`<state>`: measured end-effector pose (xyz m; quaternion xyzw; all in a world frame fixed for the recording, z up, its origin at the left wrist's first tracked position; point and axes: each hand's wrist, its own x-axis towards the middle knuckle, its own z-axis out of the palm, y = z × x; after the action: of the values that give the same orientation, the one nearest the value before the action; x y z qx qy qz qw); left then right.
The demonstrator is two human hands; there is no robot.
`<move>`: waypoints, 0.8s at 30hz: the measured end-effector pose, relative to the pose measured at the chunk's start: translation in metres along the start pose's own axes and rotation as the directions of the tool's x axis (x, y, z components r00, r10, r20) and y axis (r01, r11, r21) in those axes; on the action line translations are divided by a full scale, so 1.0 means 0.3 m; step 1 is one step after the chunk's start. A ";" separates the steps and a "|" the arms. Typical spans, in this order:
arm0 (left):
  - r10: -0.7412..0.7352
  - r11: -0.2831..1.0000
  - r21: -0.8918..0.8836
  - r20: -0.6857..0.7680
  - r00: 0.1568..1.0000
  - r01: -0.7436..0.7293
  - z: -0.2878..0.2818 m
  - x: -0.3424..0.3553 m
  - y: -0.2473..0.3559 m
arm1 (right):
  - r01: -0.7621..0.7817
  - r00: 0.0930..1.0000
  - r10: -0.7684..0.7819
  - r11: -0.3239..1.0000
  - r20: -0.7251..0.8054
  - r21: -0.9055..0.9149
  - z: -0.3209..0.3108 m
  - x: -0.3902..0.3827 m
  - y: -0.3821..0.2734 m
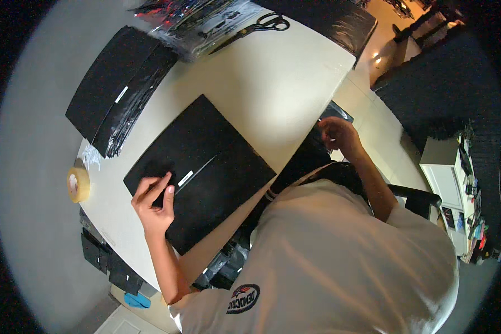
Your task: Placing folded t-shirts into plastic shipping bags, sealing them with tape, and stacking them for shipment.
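A black panel (217, 167) with a white label and a thin slit lies flat on the white table. My left hand (153, 203) rests on its left part, fingers apart and bent, beside the label. Off the table's right edge, my right hand (337, 136) is raised with fingers curled over a dark, glossy plastic item (339, 108) below the table top; whether it holds anything is hidden.
A stack of bagged black panels (108, 83), plastic packages (192, 28) and black scissors (270, 23) sit at the back. Clear tape (78, 185) is at the left edge. A white cabinet (440, 172) stands right, beyond the chair (412, 195).
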<state>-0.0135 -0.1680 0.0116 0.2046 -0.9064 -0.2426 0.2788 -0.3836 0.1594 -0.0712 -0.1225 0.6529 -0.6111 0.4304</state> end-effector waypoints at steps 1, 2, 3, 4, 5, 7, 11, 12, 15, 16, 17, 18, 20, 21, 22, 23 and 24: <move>0.009 1.000 -0.005 0.005 1.000 -0.009 -0.003 -0.004 -0.007 | 0.002 0.999 0.005 0.987 -0.041 0.160 -0.011 0.020 0.007; 0.004 1.000 -0.001 -0.004 1.000 -0.004 -0.008 -0.014 -0.018 | 0.006 0.999 0.001 0.987 -0.045 0.162 -0.022 0.043 0.010; -0.002 1.000 0.003 -0.013 1.000 0.002 -0.009 -0.017 -0.024 | 0.024 0.998 -0.015 0.988 -0.056 0.155 -0.033 0.063 0.011; 0.025 1.000 0.007 -0.030 0.999 -0.024 -0.007 -0.014 -0.026 | 0.041 0.997 -0.032 0.988 -0.067 0.149 -0.042 0.081 0.011; 0.026 1.000 0.010 -0.031 0.999 -0.025 -0.010 -0.017 -0.025 | 0.043 0.997 -0.033 0.988 -0.065 0.150 -0.048 0.097 0.010; 0.009 1.000 -0.003 -0.052 0.999 -0.009 -0.015 -0.022 -0.023 | 0.142 0.985 -0.128 0.982 -0.115 0.124 -0.058 0.117 0.007; -0.013 1.000 0.005 -0.040 0.999 0.013 -0.019 -0.029 -0.027 | 0.040 0.983 -0.034 0.999 -0.178 0.031 -0.051 0.117 -0.032; -0.003 1.000 0.003 -0.039 0.999 0.003 -0.019 -0.028 -0.026 | 0.044 0.980 -0.036 0.998 -0.195 0.036 -0.042 0.116 -0.033; 0.017 1.000 -0.005 -0.052 0.999 -0.018 -0.013 -0.023 -0.028 | 0.067 0.976 -0.059 0.997 -0.210 0.032 -0.027 0.107 -0.039; 0.027 1.000 -0.012 -0.066 0.997 -0.028 -0.011 -0.022 -0.029 | 0.086 0.975 -0.079 0.996 -0.210 0.023 -0.022 0.105 -0.041; 0.028 0.999 -0.012 -0.065 0.997 -0.029 -0.011 -0.019 -0.030 | 0.086 0.974 -0.079 0.996 -0.211 0.024 -0.018 0.101 -0.043; 0.043 0.999 -0.008 -0.066 0.997 -0.044 -0.010 -0.017 -0.030 | 0.101 0.970 -0.095 0.995 -0.223 0.017 -0.012 0.099 -0.046; 0.058 0.998 -0.001 -0.067 0.996 -0.058 -0.013 -0.015 -0.028 | 0.118 0.966 -0.112 0.993 -0.232 0.010 0.001 0.093 -0.053; 0.047 0.999 0.001 -0.063 0.997 -0.047 -0.015 -0.017 -0.025 | 0.132 0.963 -0.126 0.991 -0.240 0.012 0.009 0.090 -0.058; 0.036 0.999 0.004 -0.058 0.998 -0.036 -0.017 -0.017 -0.022 | 0.147 0.959 -0.139 0.989 -0.248 0.012 0.012 0.089 -0.062; 0.036 0.999 0.005 -0.059 0.998 -0.036 -0.015 -0.018 -0.023 | 0.148 0.959 -0.140 0.989 -0.248 0.012 0.012 0.091 -0.059; 0.041 0.999 0.005 -0.063 0.997 -0.041 -0.012 -0.018 -0.025 | 0.171 0.953 -0.165 0.985 -0.254 0.003 0.010 0.093 -0.054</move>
<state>-0.0054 -0.1724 0.0077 0.1938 -0.9016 -0.2285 0.3118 -0.4042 0.1346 -0.0679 -0.0933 0.6818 -0.6643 0.2918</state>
